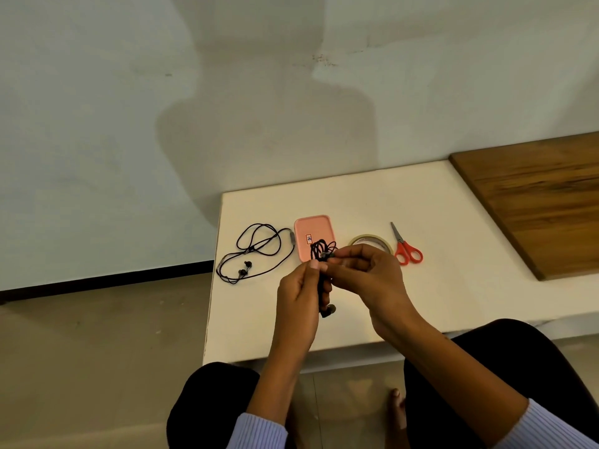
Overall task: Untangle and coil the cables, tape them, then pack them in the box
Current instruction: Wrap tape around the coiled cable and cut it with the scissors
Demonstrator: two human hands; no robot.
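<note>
Step in hand: coiling one earphone cable; by my reading, this is the winding or tidying stage of the first bundle.
Left hand (299, 288): fingers curled, thumb and fingertips pinching the black bundle near its top, held up above the near middle of the white table (453, 254).
Right hand (366, 273): fingers bent, pinching the same bundle from the right side; the two hands meet at the cable.
Held cable (324, 280): dark loops gathered upright between the hands, an earbud hanging at the bottom; how neat the coil is cannot be told.
Second cable (256, 252): lying loose on the table at far left, in open loops with its two earbuds close together; not coiled, not taped.
Box (313, 230): pink, lid on, flat on the table just behind the hands; its contents cannot be seen.
Tape roll (371, 243): flat on the table right of the box, partly hidden by the right hand; no tape visible on the cable.
Scissors (405, 246): red-handled, lying just right of the tape roll.
Left to do: finish and tape this coil, coil and tape the second cable, open the box, pack both.
</note>
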